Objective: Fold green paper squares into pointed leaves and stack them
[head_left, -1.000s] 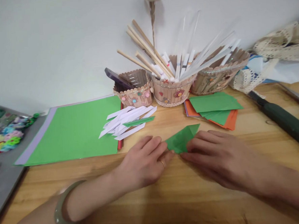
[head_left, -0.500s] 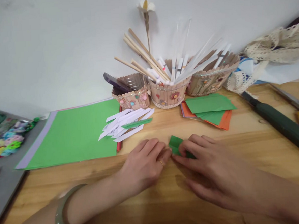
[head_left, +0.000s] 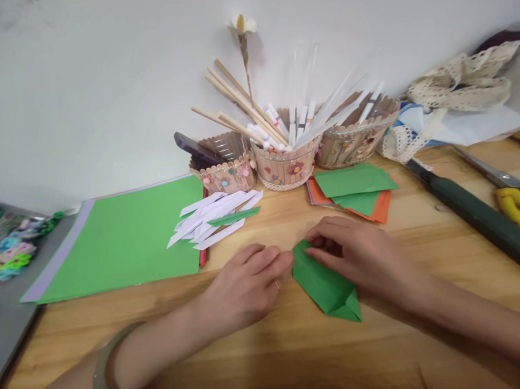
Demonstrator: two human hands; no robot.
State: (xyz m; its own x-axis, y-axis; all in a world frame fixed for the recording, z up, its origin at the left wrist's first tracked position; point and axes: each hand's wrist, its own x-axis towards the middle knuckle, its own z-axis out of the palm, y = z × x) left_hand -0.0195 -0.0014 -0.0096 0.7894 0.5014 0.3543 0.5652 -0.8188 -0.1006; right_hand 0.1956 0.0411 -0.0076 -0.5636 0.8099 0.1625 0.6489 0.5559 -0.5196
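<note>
Head view shows the green folded paper [head_left: 325, 287] lying on the bench [head_left: 297, 362], between the two hands and a bit nearer to the person. A second ago its point aimed away, toward the baskets [head_left: 285, 166]. Half a second ago only a small bit peeked out from under the right hand. Now a long pointed shape shows, with its tip aimed at the person. So I think the paper has been turned or folded over, and the folding has moved on a step.

The left hand [head_left: 248, 283] lies flat, its fingers close together, with the tips touching the paper's left edge. The right hand [head_left: 356, 256] has slid up to the far end, and its fingers are curled and pressed down there.

The far end of the paper is hidden under those fingers, so I cannot tell if they pinch it. The yellow scissors [head_left: 518, 202] are cut off at the right edge.
</note>
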